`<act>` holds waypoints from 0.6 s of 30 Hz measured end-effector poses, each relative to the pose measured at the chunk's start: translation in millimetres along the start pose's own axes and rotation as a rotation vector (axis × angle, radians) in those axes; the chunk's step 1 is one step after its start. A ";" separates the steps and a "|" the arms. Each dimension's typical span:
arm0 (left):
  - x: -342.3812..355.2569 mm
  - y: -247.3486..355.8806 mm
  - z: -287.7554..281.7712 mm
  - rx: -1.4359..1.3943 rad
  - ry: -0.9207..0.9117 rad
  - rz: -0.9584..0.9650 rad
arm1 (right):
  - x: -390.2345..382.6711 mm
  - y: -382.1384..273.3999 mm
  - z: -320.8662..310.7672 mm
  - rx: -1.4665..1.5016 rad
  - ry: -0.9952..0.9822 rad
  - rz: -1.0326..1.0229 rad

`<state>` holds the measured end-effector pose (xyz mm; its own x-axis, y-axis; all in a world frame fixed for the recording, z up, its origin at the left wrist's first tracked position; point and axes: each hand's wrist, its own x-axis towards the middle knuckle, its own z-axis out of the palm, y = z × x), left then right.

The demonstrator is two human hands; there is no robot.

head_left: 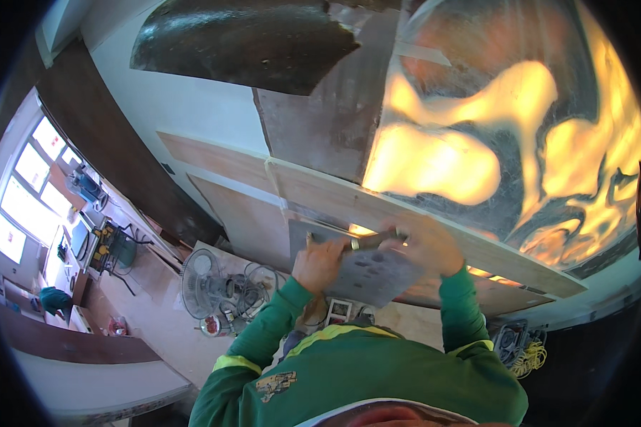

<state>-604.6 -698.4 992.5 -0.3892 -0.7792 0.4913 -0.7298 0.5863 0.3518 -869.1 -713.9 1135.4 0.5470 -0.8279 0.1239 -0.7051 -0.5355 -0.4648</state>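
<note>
A short, brownish, bar-like tool point(372, 241) with shiny metal at its ends lies between my two hands; its exact kind cannot be made out. My left hand point(319, 264) is closed at its left end. At its other end is my right hand point(429, 245), smeared by motion, so its fingers do not show clearly. Behind and below both hands is a flat grey sheet point(370, 279) with dark smudges. Whether either hand also touches the sheet is hidden.
A long wooden board point(506, 260) runs along the wall under glossy, fire-patterned panels point(441, 160). To the left stand a fan point(203, 285) and coiled cables point(258, 288). Yellow cord point(528, 359) lies at the lower right. Another person point(54, 302) is far left, near the windows.
</note>
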 end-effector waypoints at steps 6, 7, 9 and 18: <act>101.3 66.7 -38.8 0.018 0.378 0.079 | 2.5 11.1 -61.2 0.938 0.565 -0.148; 119.7 76.7 -43.1 0.015 0.403 0.116 | 9.3 -2.2 -69.8 0.969 0.611 -0.219; 147.3 90.4 -56.1 0.042 0.406 0.130 | 29.3 -26.7 -85.3 1.172 0.791 -0.343; 248.4 130.6 -224.1 0.343 0.804 0.573 | 69.7 -57.4 -268.0 1.055 0.836 -1.412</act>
<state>-670.6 -765.7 1339.1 -0.3303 0.0460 0.9428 -0.7235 0.6291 -0.2842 -911.4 -785.6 1405.7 -0.1557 0.0091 0.9878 0.6601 -0.7429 0.1109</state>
